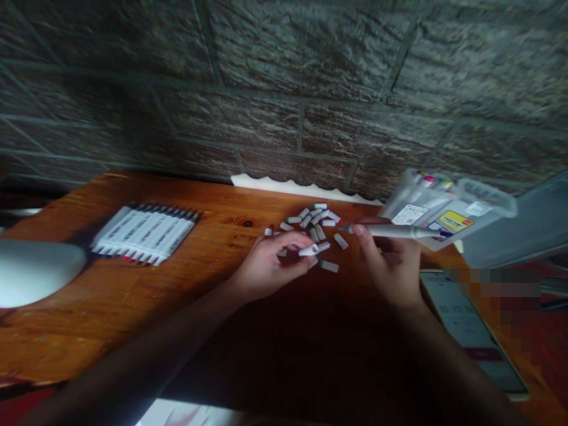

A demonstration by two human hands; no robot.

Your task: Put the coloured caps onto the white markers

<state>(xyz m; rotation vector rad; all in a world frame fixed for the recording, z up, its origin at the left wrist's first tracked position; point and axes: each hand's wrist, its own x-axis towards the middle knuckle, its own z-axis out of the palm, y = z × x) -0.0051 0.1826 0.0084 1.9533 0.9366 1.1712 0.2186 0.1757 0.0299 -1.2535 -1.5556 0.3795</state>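
Between the thumb and fingers of my left hand is a small white marker cap, its hollow end turned to the right. My right hand grips an uncapped marker with a pale barrel, held nearly level, one dark tip pointing left toward the cap. The cap and the marker are apart. Just beyond my left hand lies a loose pile of marker caps, some with green or other coloured ends. My left fingers hide part of the pile.
Uncapped markers lie in a row at the left, near a white rounded object. At the right stand a clear plastic marker case with several markers inside and a phone. Behind the wooden table rises a stone-patterned wall.
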